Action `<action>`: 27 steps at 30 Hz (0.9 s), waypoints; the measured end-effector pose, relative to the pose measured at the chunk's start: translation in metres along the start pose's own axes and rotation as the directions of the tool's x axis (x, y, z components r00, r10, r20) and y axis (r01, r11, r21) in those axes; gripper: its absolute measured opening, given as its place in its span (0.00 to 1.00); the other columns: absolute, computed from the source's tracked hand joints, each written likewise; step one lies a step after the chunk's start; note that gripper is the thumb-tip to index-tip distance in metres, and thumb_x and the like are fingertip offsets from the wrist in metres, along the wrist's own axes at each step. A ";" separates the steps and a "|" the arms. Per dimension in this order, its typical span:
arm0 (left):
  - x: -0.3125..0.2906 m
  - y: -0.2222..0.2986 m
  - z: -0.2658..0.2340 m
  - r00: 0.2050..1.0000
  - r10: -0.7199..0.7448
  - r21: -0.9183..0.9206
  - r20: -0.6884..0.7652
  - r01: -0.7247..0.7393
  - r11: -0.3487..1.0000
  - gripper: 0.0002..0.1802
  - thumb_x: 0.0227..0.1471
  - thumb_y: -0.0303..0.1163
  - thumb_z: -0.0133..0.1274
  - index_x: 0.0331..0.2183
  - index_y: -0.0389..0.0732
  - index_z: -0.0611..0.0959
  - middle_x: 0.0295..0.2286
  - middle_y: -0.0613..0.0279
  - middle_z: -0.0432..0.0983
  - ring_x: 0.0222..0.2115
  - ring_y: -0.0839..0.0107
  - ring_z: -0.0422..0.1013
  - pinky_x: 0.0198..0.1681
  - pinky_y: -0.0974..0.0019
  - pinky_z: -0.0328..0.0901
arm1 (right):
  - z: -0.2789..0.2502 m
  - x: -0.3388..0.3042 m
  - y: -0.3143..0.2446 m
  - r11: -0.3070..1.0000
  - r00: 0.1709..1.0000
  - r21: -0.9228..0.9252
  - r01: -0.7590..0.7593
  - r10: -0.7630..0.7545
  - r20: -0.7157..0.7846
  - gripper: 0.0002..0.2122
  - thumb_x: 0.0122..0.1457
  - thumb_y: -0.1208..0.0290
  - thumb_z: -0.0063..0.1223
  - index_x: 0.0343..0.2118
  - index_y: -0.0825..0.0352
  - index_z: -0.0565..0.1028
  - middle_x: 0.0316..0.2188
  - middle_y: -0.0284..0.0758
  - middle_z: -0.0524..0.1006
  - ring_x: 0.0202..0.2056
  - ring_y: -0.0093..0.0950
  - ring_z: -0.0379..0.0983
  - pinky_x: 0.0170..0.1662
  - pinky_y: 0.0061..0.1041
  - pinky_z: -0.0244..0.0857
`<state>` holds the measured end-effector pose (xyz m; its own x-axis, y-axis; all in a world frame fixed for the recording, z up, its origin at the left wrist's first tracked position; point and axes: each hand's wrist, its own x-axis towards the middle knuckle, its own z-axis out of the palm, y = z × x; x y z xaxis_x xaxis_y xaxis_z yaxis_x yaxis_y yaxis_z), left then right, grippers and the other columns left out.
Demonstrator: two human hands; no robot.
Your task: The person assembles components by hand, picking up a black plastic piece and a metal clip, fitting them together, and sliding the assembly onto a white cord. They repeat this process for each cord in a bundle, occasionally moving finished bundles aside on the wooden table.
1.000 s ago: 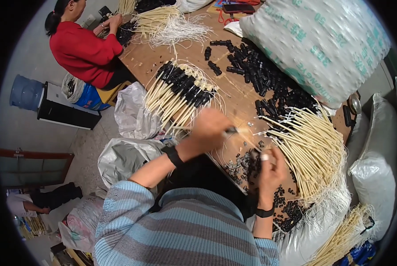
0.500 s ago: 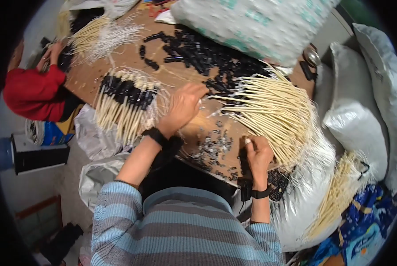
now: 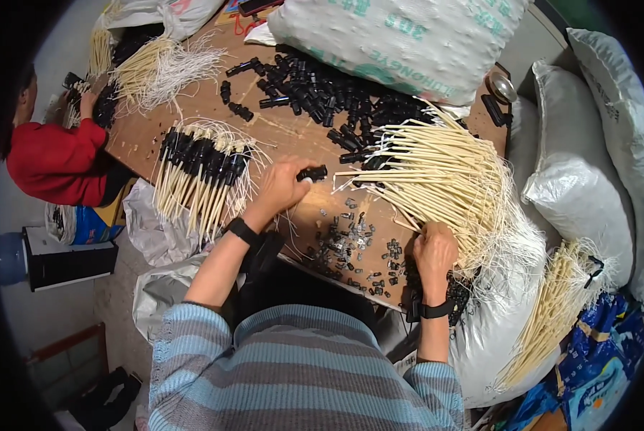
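A short black plastic connector is pinched in my left hand, its end pointing right. To that hand's left lies a row of finished-looking pieces, cream tubes with black connectors and white cords. My right hand is curled at the lower left edge of a fanned bundle of cream tubes; its fingertips are hidden, so what they grip does not show. Small clear and dark plastic bits are scattered between my hands. Beyond them spreads a heap of black connectors.
A big stuffed white sack rests at the table's far side. More sacks stand at the right, with another tube bundle. At the left a person in a red sleeve works beside further tubes. A metal bowl sits far right.
My left hand has drawn slightly left and down, and a black connector now shows in it. My right hand has shifted right, up against the cream tubes.
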<state>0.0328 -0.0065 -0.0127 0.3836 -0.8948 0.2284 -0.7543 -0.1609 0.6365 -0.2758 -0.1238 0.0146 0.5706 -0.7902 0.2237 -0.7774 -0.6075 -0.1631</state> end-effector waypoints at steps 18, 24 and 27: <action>-0.041 0.025 -0.007 0.996 0.089 -0.180 0.007 -0.086 0.980 0.19 0.37 0.21 0.55 0.38 0.39 0.81 0.33 0.56 0.79 0.35 0.57 0.74 0.41 0.61 0.68 | -0.025 -0.002 -0.061 0.740 0.886 0.623 0.253 -0.436 0.158 0.13 0.49 0.83 0.53 0.40 0.67 0.78 0.25 0.41 0.74 0.26 0.39 0.72 0.29 0.29 0.64; -0.039 0.033 -0.011 0.974 0.203 -0.093 -0.104 -0.213 0.973 0.14 0.38 0.24 0.56 0.34 0.43 0.82 0.32 0.61 0.80 0.31 0.63 0.73 0.34 0.64 0.68 | -0.024 -0.008 -0.057 0.755 0.919 0.605 0.255 -0.384 0.092 0.14 0.47 0.83 0.55 0.39 0.67 0.78 0.23 0.40 0.73 0.24 0.38 0.71 0.28 0.28 0.64; -0.045 0.053 -0.004 0.917 0.342 0.219 0.207 -0.384 0.897 0.11 0.41 0.23 0.55 0.32 0.47 0.79 0.36 0.66 0.78 0.39 0.70 0.70 0.43 0.65 0.63 | -0.018 -0.011 -0.065 0.793 0.884 0.525 0.308 -0.442 0.150 0.16 0.47 0.82 0.56 0.41 0.65 0.78 0.23 0.39 0.74 0.25 0.38 0.72 0.29 0.28 0.65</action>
<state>-0.0222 0.0269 0.0134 -0.0163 -0.9614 0.2746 -0.9405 0.1080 0.3223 -0.2363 -0.0746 0.0400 0.8881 -0.4420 0.1257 -0.3019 -0.7675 -0.5655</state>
